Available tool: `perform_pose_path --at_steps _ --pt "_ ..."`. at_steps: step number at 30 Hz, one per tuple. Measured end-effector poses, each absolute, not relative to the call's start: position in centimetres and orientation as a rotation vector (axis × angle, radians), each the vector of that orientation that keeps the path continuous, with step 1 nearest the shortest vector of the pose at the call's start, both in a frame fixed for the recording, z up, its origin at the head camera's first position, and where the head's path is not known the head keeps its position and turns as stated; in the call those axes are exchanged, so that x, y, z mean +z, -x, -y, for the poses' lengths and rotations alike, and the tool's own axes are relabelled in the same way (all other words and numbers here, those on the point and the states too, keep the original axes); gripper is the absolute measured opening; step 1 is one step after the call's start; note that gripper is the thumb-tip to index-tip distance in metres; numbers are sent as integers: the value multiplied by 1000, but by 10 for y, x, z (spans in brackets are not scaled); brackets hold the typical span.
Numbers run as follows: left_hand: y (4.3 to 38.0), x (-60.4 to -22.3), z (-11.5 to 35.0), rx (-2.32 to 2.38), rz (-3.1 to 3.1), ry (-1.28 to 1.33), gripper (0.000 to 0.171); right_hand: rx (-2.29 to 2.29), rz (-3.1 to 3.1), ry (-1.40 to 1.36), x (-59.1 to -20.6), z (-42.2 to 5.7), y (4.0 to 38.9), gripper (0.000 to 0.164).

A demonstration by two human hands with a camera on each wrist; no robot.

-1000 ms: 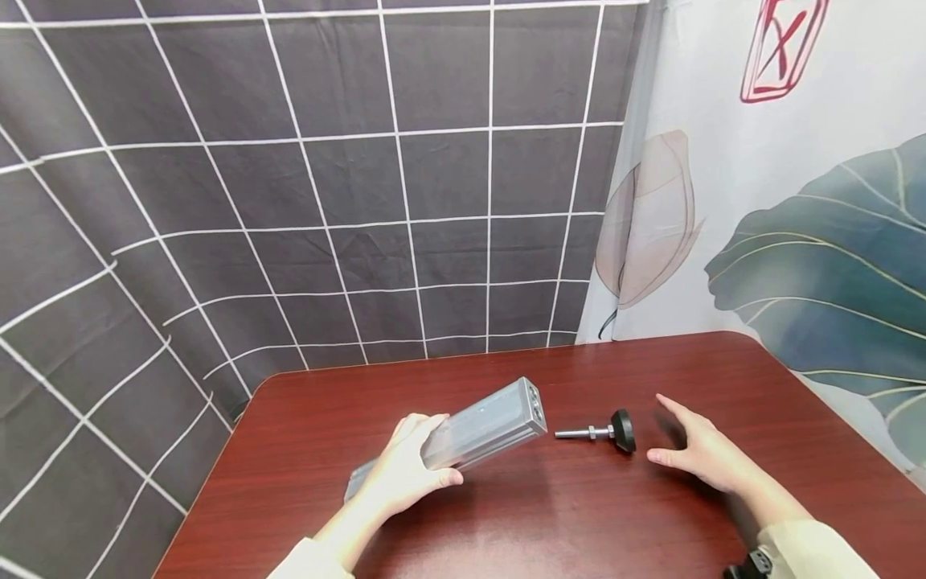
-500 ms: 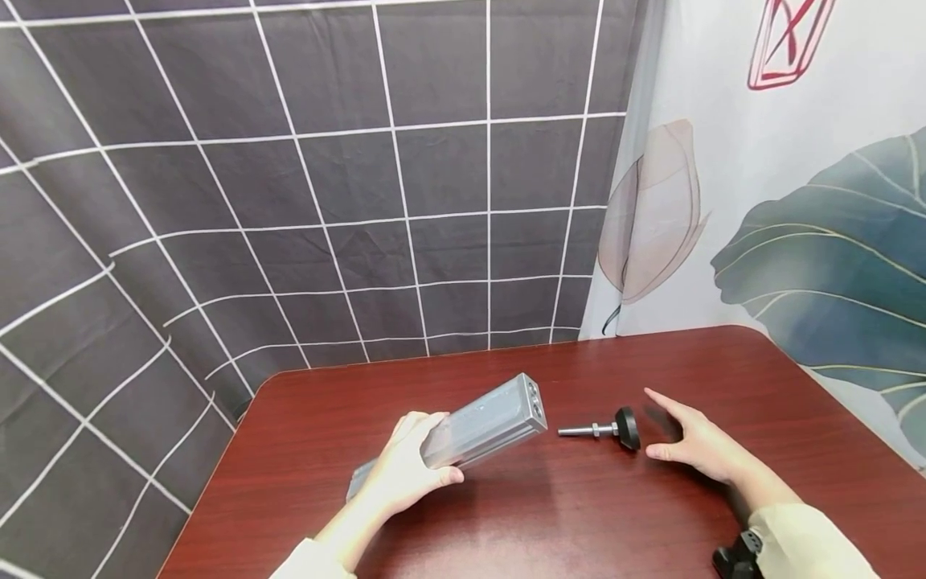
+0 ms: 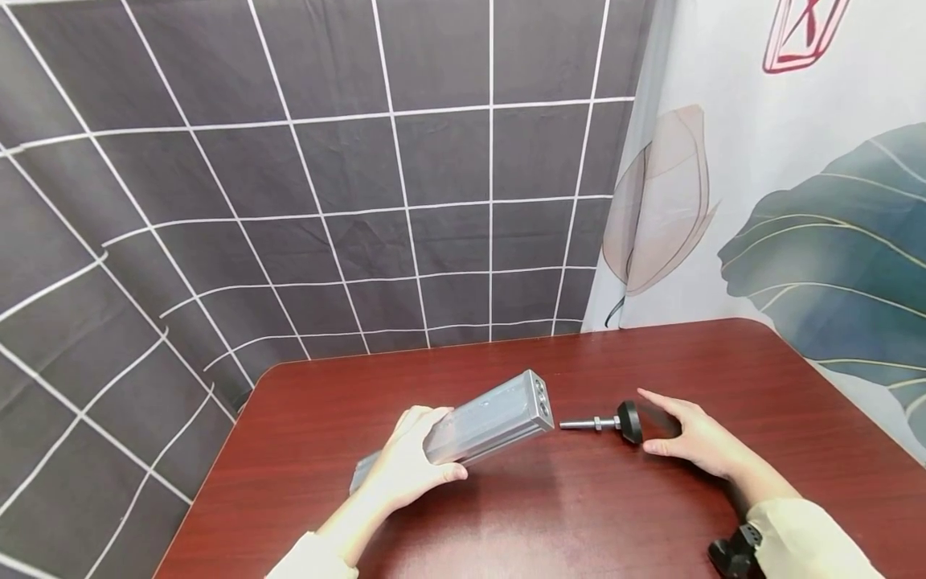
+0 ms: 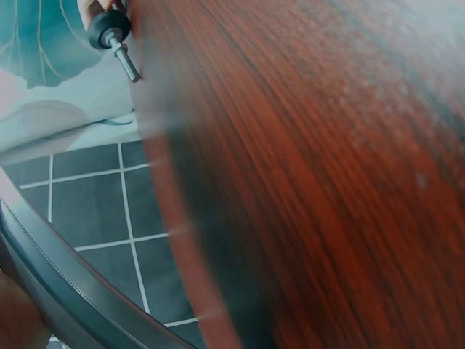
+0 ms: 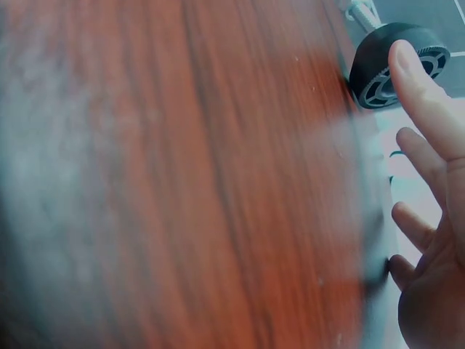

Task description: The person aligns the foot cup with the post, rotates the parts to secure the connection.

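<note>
My left hand (image 3: pixel 405 466) grips a silver-grey aluminium profile (image 3: pixel 485 414), holding it slanted with its holed end face up and to the right. Just right of that end lies a levelling foot (image 3: pixel 608 423) on the table, its threaded stud pointing left and its round black base to the right. My right hand (image 3: pixel 702 438) is beside the base with thumb and fingers spread. In the right wrist view a fingertip overlaps the black base (image 5: pixel 396 65); whether it touches cannot be told. The left wrist view catches the profile's edge (image 4: pixel 65 269) and the foot (image 4: pixel 109 30) beyond.
The red-brown wooden table (image 3: pixel 579 515) has rounded far corners. A dark curtain with white grid lines (image 3: pixel 448 161) hangs behind it, and a white leaf-print curtain (image 3: pixel 665 297) hangs at the right. A black camera mount (image 3: pixel 736 551) sits on my right wrist.
My right hand has moved slightly left, closer to the levelling foot's base. The left hand keeps its hold on the profile. The head view has shifted a little.
</note>
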State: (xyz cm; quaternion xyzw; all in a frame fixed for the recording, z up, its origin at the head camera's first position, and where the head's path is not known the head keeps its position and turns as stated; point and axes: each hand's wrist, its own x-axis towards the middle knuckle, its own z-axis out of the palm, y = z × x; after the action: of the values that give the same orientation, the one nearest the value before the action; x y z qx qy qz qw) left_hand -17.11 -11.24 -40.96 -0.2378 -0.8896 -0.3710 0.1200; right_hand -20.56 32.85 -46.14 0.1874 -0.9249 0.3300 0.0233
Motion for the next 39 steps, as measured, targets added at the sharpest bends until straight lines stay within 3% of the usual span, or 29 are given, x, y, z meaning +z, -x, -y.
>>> perform_pose_path --at_steps 24,39 --pt "174 -407 115 -1078 2591 688 77 1016 2868 -619 -458 -314 216 84" --pt "171 -408 114 -1089 2590 712 79 980 2872 -539 -461 -310 210 70"
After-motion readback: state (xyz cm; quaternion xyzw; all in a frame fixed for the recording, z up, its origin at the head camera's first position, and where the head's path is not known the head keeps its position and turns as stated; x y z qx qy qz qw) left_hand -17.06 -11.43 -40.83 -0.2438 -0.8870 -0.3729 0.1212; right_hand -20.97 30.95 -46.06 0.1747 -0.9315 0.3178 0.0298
